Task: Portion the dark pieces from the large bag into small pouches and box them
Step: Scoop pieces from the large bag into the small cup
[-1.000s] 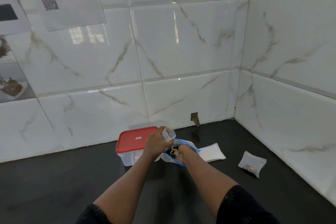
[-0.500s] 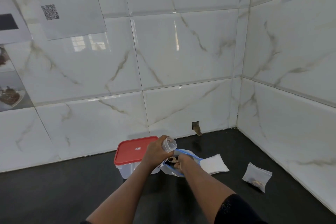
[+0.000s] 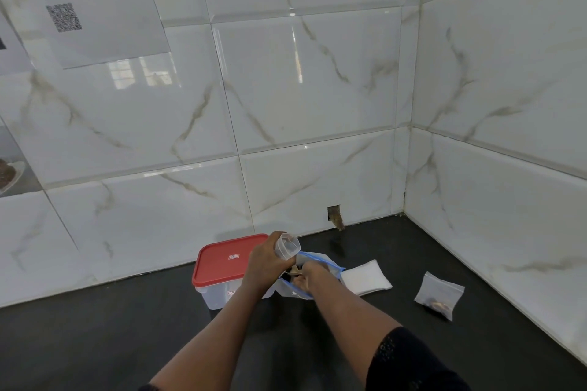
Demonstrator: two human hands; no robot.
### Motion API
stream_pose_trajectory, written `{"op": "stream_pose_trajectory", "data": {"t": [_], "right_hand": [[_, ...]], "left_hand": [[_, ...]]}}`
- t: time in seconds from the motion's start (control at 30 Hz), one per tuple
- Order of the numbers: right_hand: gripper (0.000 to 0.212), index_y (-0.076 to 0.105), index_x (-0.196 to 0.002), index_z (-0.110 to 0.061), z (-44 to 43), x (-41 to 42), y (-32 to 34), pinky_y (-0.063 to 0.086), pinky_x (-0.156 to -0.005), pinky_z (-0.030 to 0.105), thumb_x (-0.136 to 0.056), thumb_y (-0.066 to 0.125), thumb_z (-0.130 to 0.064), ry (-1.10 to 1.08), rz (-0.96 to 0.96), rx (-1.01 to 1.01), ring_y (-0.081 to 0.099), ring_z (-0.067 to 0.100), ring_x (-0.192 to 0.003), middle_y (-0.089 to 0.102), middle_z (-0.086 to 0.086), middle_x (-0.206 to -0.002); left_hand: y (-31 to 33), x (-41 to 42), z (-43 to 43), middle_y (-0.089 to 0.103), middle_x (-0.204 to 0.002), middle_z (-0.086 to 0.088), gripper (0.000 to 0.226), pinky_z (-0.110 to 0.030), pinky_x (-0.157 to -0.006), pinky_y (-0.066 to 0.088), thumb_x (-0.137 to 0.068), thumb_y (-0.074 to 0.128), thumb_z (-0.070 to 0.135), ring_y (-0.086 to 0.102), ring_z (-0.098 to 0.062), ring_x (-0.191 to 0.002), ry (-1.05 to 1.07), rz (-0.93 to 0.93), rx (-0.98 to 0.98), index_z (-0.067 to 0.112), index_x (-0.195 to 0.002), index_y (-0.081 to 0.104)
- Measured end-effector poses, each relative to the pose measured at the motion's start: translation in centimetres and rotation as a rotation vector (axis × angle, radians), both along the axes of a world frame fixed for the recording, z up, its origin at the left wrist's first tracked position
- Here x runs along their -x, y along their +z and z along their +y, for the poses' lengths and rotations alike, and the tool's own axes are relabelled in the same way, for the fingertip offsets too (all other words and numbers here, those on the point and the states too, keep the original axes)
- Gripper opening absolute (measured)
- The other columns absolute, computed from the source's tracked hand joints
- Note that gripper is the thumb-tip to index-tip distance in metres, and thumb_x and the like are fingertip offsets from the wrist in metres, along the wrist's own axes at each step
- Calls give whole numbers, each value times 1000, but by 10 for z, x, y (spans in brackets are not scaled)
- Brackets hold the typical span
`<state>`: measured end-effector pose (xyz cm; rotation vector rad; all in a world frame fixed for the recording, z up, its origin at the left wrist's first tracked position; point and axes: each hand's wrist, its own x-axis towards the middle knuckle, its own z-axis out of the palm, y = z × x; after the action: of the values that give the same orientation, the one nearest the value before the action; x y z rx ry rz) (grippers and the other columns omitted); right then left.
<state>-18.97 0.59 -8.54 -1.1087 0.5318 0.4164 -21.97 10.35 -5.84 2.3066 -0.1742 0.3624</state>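
My left hand (image 3: 265, 263) grips a small clear pouch (image 3: 287, 246), held open-mouthed above the large bag. The large clear bag with a blue zip rim (image 3: 330, 265) lies on the dark counter (image 3: 95, 343). My right hand (image 3: 306, 278) reaches into its mouth, fingers curled on dark pieces (image 3: 293, 270) that are mostly hidden. A clear plastic box with a red lid (image 3: 225, 260) stands shut just left of the bag. One small pouch with dark pieces in it (image 3: 440, 294) lies to the right.
A flat stack of white empty pouches (image 3: 365, 277) lies right of the large bag. Tiled walls (image 3: 301, 105) meet in a corner at the back right. A small hole in the wall (image 3: 334, 214) sits behind the bag. Papers hang on the left wall.
The view has tilted a little, so everything sits lower in the frame. Both hands stay at the bag's mouth; the right hand has shifted slightly inside it.
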Motion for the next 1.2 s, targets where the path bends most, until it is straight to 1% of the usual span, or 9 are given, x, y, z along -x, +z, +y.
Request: {"op": "stream_pose_trajectory", "data": {"t": [0.1, 0.23, 0.5, 0.67, 0.77, 0.87, 0.97, 1.03, 1.2], "right_hand": [[9, 51, -93, -1, -7, 7, 9, 49, -97, 42, -96, 44, -6, -5, 44, -34, 60, 30, -109, 60, 21, -110], [13, 50, -103, -1, -11, 17, 13, 50, -94, 47, -95, 41, 2, -98, 43, -105, 60, 36, -112, 59, 25, -116], [33, 44, -130, 4, -12, 36, 34, 48, -97, 41, -99, 31, 2, -79, -13, 16, 54, 36, -120, 53, 26, -130], [28, 52, -119, 7, -28, 35, 44, 57, -85, 41, -97, 35, 2, -61, -36, 248, 65, 34, -101, 59, 22, -106], [25, 52, -116, 6, -46, 37, 61, 57, -82, 39, -96, 36, 5, -22, -99, 282, 62, 35, -106, 52, 17, -94], [11, 52, -90, 7, -64, 34, 70, 57, -83, 38, -92, 41, 6, 18, -131, 401, 67, 35, -96, 57, 20, -94], [19, 52, -94, 11, -79, 38, 77, 59, -52, 34, -92, 33, 8, 71, -132, 392, 63, 32, -66, 56, 25, -89], [24, 53, -97, 11, -89, 45, 87, 52, -35, 26, -94, 29, 8, 106, -151, 423, 58, 27, -58, 54, 23, -82], [34, 50, -72, 6, -110, 52, 116, 52, -46, 24, -95, 25, 8, 181, -196, 590, 59, 19, -47, 53, 19, -70]], "left_hand": [[-2, 3, -3, 67, -96, 3, 52, -27, -77, 48, -61, 60, 38, 61, -16, -87, 7, 7, 48, 17, -108, 59], [-5, 6, -7, 66, -94, 4, 50, -32, -78, 50, -59, 58, 36, 61, -16, -87, 48, 11, 73, 20, -107, 59], [-10, 4, -12, 66, -96, 3, 38, -37, -83, 49, -73, 67, 22, 60, -20, -89, 102, 21, 33, 22, -110, 56], [-3, 0, -14, 63, -98, 5, 39, -40, -86, 47, -74, 67, 26, 58, -19, -90, 113, 44, 15, 24, -110, 53], [1, -4, -11, 60, -100, 6, 43, -38, -85, 47, -72, 67, 27, 57, -20, -90, 136, 71, 41, 26, -112, 51], [1, -6, -10, 58, -99, 6, 44, -35, -82, 46, -74, 68, 29, 56, -19, -90, 169, 86, 36, 26, -114, 49], [0, -4, -12, 58, -99, 4, 44, -32, -79, 43, -76, 70, 29, 55, -19, -92, 188, 96, 84, 23, -114, 50], [0, -4, -15, 59, -101, 2, 45, -30, -76, 42, -76, 70, 29, 54, -17, -91, 182, 106, 104, 22, -115, 51], [-1, -4, -21, 61, -107, 2, 49, -37, -88, 45, -74, 71, 35, 56, -20, -99, 190, 146, 86, 23, -117, 50]]}}
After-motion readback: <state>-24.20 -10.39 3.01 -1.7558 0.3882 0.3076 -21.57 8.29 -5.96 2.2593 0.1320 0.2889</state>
